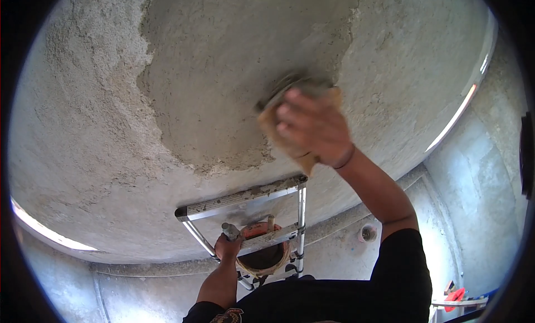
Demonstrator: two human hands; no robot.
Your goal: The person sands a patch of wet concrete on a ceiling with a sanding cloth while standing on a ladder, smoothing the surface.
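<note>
My right hand [312,122] is pressed round a tan sponge-like pad [271,125], blurred by motion, against the wall. Around it spreads a patch of darker, wet-looking plaster [223,72] with ragged edges. Lower down, my left hand [228,246] is closed round the grey handle of a tool [230,231], beside a rung of the metal ladder [245,197]. Just right of that hand, an orange-rimmed bucket [256,228] holds dark grey material, partly hidden by the rung. A short wooden handle [271,222] sticks up at the bucket's rim.
Rough, lighter wall [100,100] lies left of the wet patch. A small pale bucket [367,233] stands on the floor below. At the lower right are a red cloth-like item [455,297] and a light metal frame [460,303]. Bright narrow openings show at both sides.
</note>
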